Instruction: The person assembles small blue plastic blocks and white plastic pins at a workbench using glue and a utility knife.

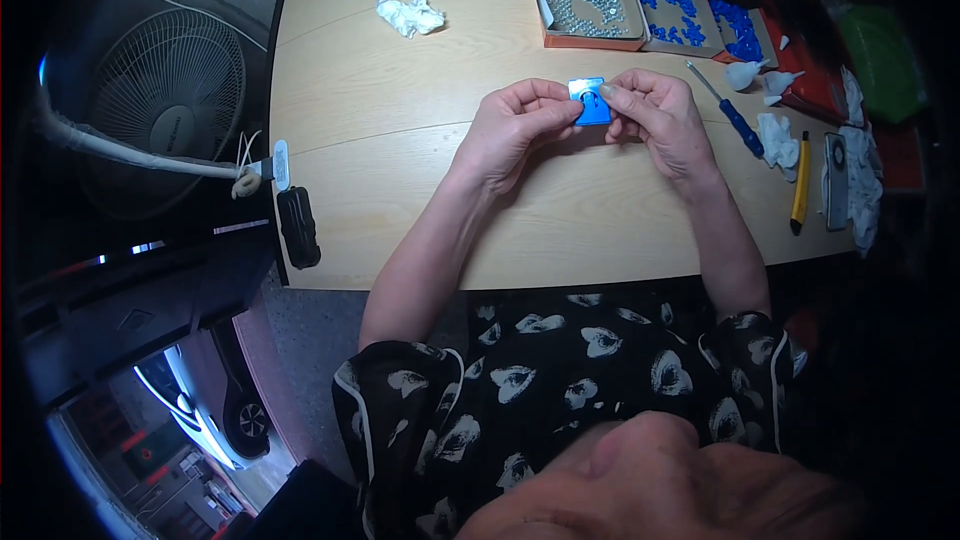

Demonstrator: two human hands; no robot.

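Observation:
A small blue rectangular plastic part (pixel 595 114) with a round dark opening near its middle is held up over the wooden table. My left hand (pixel 515 130) pinches its left side between thumb and fingers. On the other side, my right hand (pixel 660 120) grips its upper right edge, the thumb lying on its face. Both thumbs come close to the round opening. Fingers cover part of the piece, so I cannot tell whether a smaller part sits in the opening.
Beyond my hands stand a box of small metal pieces (pixel 585 15) and boxes of blue parts (pixel 680 18). At right lie a screwdriver (pixel 735 120), a yellow utility knife (pixel 801 185) and crumpled tissue (pixel 778 145). A black case (pixel 298 228) rests at the left edge, near a fan (pixel 170 110).

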